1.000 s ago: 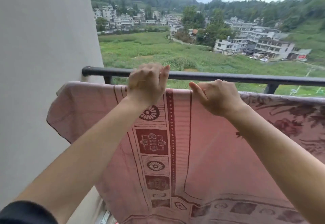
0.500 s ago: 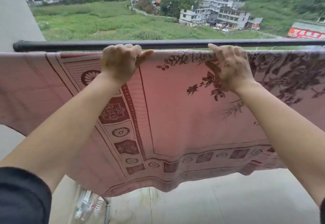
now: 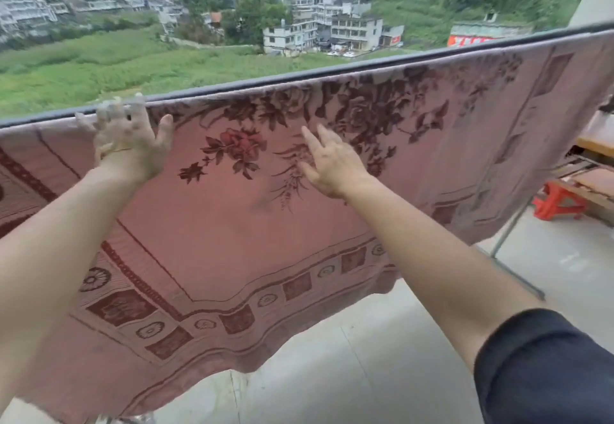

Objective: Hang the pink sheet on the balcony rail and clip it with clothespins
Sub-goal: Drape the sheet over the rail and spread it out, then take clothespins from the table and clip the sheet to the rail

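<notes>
The pink sheet, patterned with dark red roses and a bordered edge, hangs draped over the dark balcony rail, which slants up to the right. My left hand rests flat on the sheet just under the rail, fingers spread and blurred. My right hand is lower and to the right, fingers apart, hovering at the rose pattern and holding nothing. No clothespins are visible.
Below the sheet lies a pale concrete floor. A red plastic stool and stacked wooden boards stand at the right, with a thin metal leg slanting down. Beyond the rail are fields and buildings.
Both hands have let go of the sheet's top edge and opened. The right hand has dropped below the rail. The view has swung to the right along the rail.
</notes>
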A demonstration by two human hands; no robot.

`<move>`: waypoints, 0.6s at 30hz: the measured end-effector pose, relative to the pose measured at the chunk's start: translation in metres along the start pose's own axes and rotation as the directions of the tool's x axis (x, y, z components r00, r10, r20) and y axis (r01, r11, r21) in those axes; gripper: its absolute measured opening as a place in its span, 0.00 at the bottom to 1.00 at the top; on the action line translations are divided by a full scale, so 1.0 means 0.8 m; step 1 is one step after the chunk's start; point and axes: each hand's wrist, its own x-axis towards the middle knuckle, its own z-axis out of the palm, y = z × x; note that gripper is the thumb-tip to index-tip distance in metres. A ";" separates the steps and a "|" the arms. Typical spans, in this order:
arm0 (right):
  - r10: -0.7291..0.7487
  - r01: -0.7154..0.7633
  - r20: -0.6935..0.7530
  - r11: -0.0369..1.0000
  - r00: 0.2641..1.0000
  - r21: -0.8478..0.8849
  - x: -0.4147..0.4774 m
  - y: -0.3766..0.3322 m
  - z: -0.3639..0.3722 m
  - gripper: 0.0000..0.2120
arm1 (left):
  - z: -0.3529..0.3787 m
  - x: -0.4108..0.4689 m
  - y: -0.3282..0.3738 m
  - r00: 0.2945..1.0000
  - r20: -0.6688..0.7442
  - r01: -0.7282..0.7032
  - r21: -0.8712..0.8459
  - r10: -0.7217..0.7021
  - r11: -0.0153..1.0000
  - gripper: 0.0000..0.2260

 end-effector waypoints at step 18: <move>0.646 -0.655 -0.171 0.755 0.744 0.001 -0.259 0.537 -0.041 0.42 | 0.052 -0.072 0.686 0.668 -0.169 -0.734 -0.307 0.725 0.605 0.35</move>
